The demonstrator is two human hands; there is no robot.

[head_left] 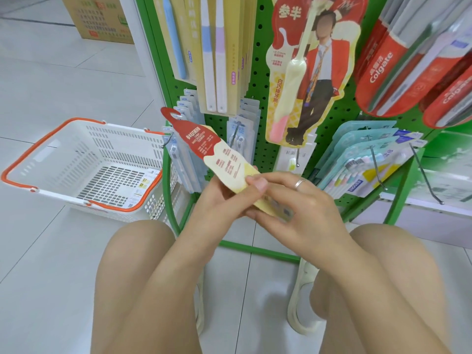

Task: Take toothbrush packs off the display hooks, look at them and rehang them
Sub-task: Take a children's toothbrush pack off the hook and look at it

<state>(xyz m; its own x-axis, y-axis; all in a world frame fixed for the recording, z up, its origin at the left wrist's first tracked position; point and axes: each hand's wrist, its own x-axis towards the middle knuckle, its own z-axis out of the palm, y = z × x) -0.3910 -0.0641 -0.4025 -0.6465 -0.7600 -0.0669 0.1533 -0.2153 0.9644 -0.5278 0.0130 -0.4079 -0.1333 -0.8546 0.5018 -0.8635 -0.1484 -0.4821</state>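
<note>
both hands meet low in the middle of the view, above the person's bare knees, and each grips the near end of one toothbrush pack (217,154). the left hand (217,200) holds it from underneath with the thumb pressed on the pale card face, and the right hand (293,200), with a ring (299,183) on one finger, curls its fingers around the same end from the right. the pack is off the hooks, turned so its printed back faces up, red at the far end and cream at the near end, and it slants up and to the left with its hang hole at the far tip. just behind it stands the green pegboard rack (258,93), hung with more packs: a matching red and cream pack (306,72) showing its front, tall yellow packs (219,52) to the left of that, red colgate packs (398,54) at the upper right, and pale blue multi-packs (362,159) on lower hooks at the right. a white shopping basket (84,164) with orange handles sits on the tiled floor (51,251) left of the rack, and a cardboard box (99,19) stands farther back.
</note>
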